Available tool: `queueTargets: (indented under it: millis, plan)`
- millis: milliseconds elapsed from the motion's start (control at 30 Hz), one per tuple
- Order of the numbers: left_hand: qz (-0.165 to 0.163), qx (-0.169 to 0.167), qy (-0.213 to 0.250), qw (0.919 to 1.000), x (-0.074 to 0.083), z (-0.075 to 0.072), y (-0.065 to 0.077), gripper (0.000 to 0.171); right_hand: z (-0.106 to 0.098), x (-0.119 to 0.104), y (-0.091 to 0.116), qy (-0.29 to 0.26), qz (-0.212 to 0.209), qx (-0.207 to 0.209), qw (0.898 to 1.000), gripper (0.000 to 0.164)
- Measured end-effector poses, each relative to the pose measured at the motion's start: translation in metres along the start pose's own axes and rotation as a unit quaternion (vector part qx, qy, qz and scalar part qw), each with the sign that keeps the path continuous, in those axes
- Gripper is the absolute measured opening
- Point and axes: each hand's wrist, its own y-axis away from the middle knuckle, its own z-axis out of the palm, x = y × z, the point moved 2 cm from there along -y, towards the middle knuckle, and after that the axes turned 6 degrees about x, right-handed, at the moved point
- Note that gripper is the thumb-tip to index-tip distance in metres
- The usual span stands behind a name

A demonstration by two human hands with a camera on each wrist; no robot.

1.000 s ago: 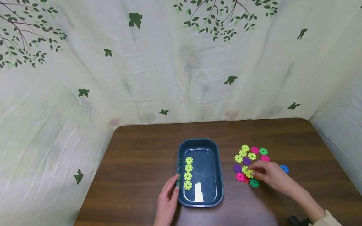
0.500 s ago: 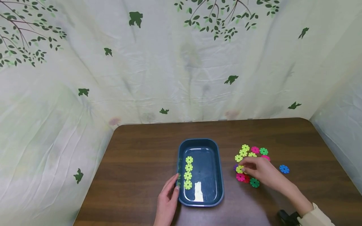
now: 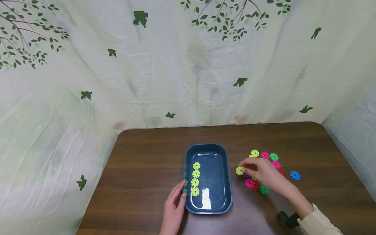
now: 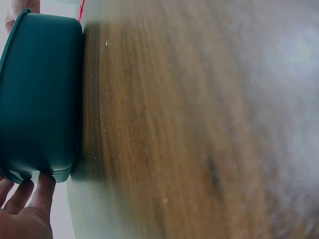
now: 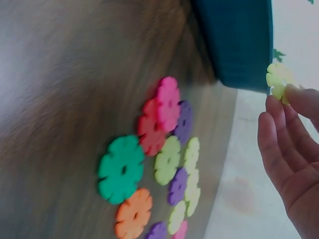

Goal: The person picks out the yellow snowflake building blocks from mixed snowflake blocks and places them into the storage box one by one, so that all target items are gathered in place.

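In the head view, my left hand touches the outer left side of a dark blue tray. The left wrist view shows its fingers fairly straight against the tray's wall. Inside the tray lies a column of several yellow notched plastic discs. My right hand pinches one yellow disc between thumb and fingertips, raised above the table between pile and tray. Below and behind that hand lie loose discs: pink, green, orange and purple. The hand partly hides the pile in the head view.
A blue disc lies apart, right of the pile. The brown wooden table ends at a white cloth backdrop printed with leaves and birds. A black wrist device sits at the right sleeve.
My right hand has moved left and away from the pile, carrying the pinched yellow disc toward the tray. The left hand and the tray have stayed put.
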Motion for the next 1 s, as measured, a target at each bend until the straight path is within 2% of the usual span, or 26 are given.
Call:
queueTargets:
  millis: [367,667,1000]
  plan:
    - [-0.001,0.000,0.007,1.0000,0.000,-0.001,-0.001,0.043,0.011,-0.019,-0.017,-0.016,-0.021,0.033,0.999,0.025]
    - [-0.018,-0.001,-0.008,0.9998,-0.002,-0.001,-0.002,0.043,0.023,-0.036,-0.030,-0.049,0.009,0.023,0.999,0.025]
    - [-0.020,-0.004,-0.012,0.9997,-0.001,0.000,-0.002,0.043,0.031,-0.055,-0.045,-0.020,0.034,0.001,0.999,0.024]
